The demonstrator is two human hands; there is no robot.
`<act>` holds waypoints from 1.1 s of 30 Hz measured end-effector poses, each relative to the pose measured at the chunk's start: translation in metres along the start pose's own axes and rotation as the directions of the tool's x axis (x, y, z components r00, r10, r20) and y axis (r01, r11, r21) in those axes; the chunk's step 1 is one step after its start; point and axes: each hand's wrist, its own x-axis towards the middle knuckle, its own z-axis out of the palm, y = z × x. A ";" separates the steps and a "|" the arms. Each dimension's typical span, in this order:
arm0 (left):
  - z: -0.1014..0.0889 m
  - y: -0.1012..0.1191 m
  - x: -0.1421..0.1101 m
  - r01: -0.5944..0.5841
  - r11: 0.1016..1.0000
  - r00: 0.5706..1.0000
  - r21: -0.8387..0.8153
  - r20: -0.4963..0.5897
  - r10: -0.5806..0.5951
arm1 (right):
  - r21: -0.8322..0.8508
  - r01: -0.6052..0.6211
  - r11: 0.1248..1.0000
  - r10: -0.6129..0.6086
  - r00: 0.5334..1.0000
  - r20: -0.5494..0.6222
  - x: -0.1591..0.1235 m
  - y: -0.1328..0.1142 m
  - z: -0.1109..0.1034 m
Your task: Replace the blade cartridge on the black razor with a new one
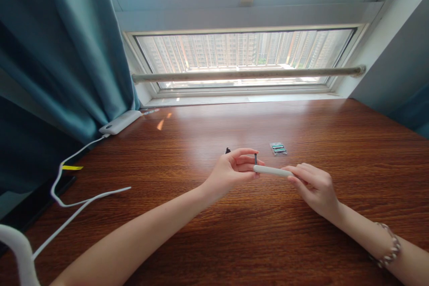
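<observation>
I see the left hand [229, 170] and right hand [317, 188] pinching opposite ends of a slim white dark-headed rod [273, 171] over the brown wood-grain table [217, 237], a flat clear green-striped packet [279, 149] lying beyond, a white oblong device [121, 122] by the blue fabric curtain [77, 44], and apparently a small black object [228, 149] half hidden behind the left hand.

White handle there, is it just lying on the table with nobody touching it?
No, the right hand pinches one end of the white handle, and the left hand holds the other end.
</observation>
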 end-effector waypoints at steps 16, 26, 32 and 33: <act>0.002 -0.001 -0.002 -0.043 0.998 0.998 0.051 0.048 0.041 | 0.002 -0.023 1.000 0.023 1.000 -0.003 0.001 0.000 0.000; 0.001 -0.003 -0.002 -0.022 1.000 0.997 0.010 0.073 0.021 | 0.004 -0.073 0.997 0.073 0.996 -0.055 0.000 0.002 0.002; 0.002 -0.001 -0.001 -0.026 1.000 0.998 -0.018 0.059 0.027 | 0.021 -0.014 1.000 0.014 1.000 -0.012 0.000 0.002 0.000; 0.002 -0.001 -0.001 -0.024 1.000 0.998 -0.020 0.065 0.025 | 0.013 -0.039 0.999 0.039 0.999 -0.034 0.000 0.002 0.001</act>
